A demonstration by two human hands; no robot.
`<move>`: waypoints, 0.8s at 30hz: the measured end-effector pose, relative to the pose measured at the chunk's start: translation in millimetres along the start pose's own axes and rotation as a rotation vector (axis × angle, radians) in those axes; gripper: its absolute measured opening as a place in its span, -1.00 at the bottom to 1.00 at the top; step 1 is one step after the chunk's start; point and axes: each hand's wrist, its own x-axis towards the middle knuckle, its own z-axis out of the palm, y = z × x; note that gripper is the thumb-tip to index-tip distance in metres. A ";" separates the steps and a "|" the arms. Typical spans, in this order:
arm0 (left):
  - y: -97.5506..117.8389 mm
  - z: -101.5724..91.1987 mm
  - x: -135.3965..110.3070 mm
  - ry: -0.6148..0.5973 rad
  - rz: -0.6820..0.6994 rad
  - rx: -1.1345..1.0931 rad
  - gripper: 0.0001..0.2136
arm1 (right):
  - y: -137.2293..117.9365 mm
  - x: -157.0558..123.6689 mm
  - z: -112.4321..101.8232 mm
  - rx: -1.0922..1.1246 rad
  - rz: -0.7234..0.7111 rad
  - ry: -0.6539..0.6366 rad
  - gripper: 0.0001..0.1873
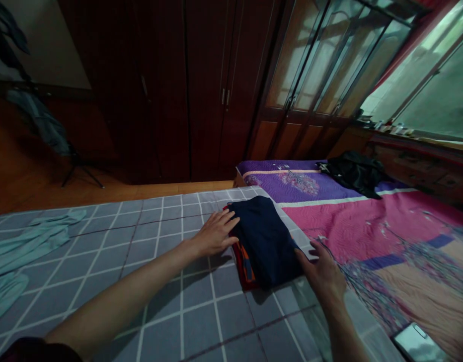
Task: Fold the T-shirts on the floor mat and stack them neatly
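Observation:
A folded navy garment [267,239] lies on top of a small stack, with red and orange folded cloth [246,266] showing along its left side. The stack rests on a grey bedspread with white grid lines [163,296]. My left hand [216,232] lies against the stack's left edge, fingers spread, with the tips on the navy cloth. At the right edge is my right hand [324,269], fingers apart and thumb touching the navy garment. Neither hand grips anything.
A pale green garment [31,241] lies spread at the left. On the purple and pink bedspread [329,216] are a black garment [354,171] and, nearer, a phone [420,344]. Dark wardrobes [216,136] stand behind. A tripod [80,166] stands on the floor.

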 end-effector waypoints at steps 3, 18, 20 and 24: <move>-18.9 -21.3 -61.5 0.017 -0.066 -0.002 -0.51 | -29.5 -2.9 7.7 -0.160 -0.407 0.070 -0.23; -91.8 -69.9 -369.6 0.355 -0.875 0.380 -0.62 | -43.5 54.2 136.0 -0.235 -0.950 -0.261 -0.33; -96.4 -63.6 -383.6 0.390 -0.913 0.421 -0.61 | -41.2 61.1 135.8 -0.241 -0.986 -0.273 -0.29; -106.8 -61.1 -396.7 0.411 -0.969 0.453 -0.60 | -55.3 53.5 135.7 -0.272 -1.022 -0.265 -0.32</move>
